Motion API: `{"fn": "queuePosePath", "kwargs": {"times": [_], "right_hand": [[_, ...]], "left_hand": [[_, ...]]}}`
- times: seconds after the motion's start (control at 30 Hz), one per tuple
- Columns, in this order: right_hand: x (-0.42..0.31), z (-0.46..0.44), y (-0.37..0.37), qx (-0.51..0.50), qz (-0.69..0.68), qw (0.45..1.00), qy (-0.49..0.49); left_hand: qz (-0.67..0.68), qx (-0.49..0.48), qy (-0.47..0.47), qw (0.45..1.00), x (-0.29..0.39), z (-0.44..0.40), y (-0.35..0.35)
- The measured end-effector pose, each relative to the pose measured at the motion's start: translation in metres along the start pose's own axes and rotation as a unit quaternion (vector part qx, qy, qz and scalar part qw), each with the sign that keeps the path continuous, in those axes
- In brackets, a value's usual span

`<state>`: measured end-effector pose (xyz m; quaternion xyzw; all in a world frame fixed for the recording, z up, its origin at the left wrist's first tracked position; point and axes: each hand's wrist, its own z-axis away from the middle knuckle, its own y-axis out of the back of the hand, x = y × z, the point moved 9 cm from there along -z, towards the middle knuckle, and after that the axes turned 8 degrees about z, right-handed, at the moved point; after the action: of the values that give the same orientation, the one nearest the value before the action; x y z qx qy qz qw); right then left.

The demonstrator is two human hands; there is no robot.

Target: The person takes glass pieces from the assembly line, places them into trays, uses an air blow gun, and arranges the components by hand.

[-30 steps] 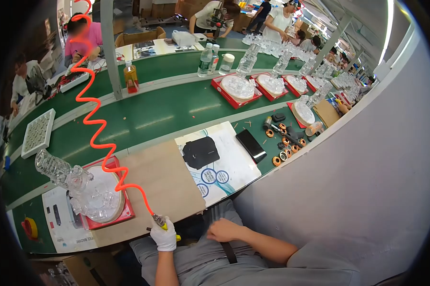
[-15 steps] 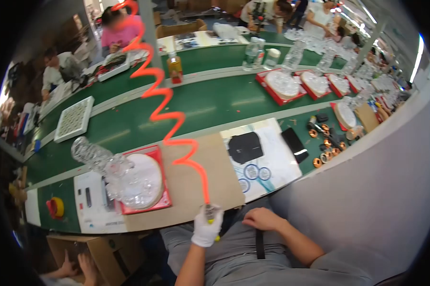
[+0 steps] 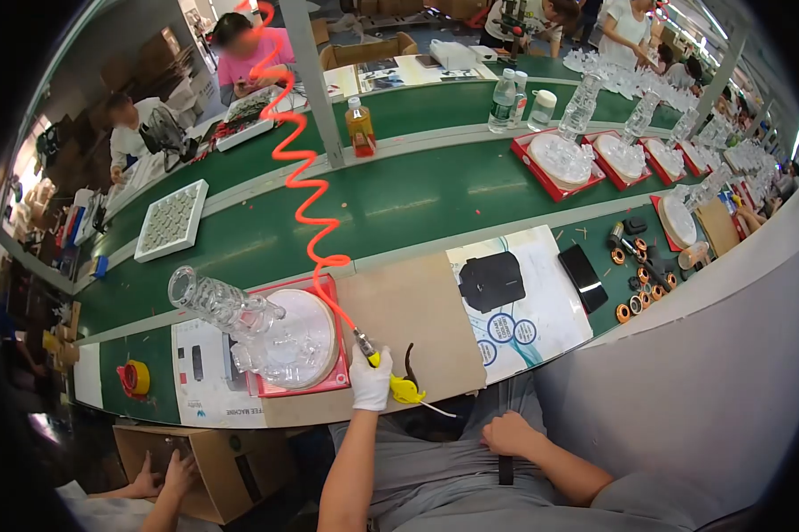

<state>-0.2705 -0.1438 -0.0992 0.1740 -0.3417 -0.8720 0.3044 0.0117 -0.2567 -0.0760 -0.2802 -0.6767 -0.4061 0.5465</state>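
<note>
My left hand (image 3: 371, 379), in a white glove, is closed around the handle of a yellow air blow gun (image 3: 408, 390). The gun's dark lever sticks up, and its thin nozzle points to the lower right. An orange coiled hose (image 3: 313, 222) joins it through a metal fitting above the glove. Just left of that hand, a clear ribbed glass vessel (image 3: 231, 306) leans over a white round turntable (image 3: 315, 341) in a red square base (image 3: 339, 377). My bare right hand (image 3: 508, 434) rests on my lap, its fingers curled and seemingly holding nothing.
A cardboard sheet (image 3: 399, 315) covers the bench before me. Right of it lie a black flat piece (image 3: 492, 281), a phone (image 3: 583, 277) and copper-coloured rings (image 3: 623, 313). More turntables (image 3: 559, 161) stand across the green belt (image 3: 417, 197). A co-worker's hands (image 3: 164, 474) reach into a carton (image 3: 218, 461).
My left hand has brought the blow gun up from my lap to the bench edge beside the turntable. The camera view has shifted. My right hand still rests on my lap.
</note>
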Motion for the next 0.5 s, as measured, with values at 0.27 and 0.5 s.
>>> {"fn": "queuePosePath", "kwargs": {"times": [0.27,0.5], "right_hand": [[0.000,-0.016,-0.002,0.226,-0.008,0.974,0.029],[-0.004,-0.006,0.007,0.000,-0.034,0.998,0.049]], "left_hand": [[-0.078,-0.061,0.010,0.995,0.004,-0.008,-0.017],[-0.082,-0.034,-0.012,0.996,0.013,-0.010,-0.015]]}}
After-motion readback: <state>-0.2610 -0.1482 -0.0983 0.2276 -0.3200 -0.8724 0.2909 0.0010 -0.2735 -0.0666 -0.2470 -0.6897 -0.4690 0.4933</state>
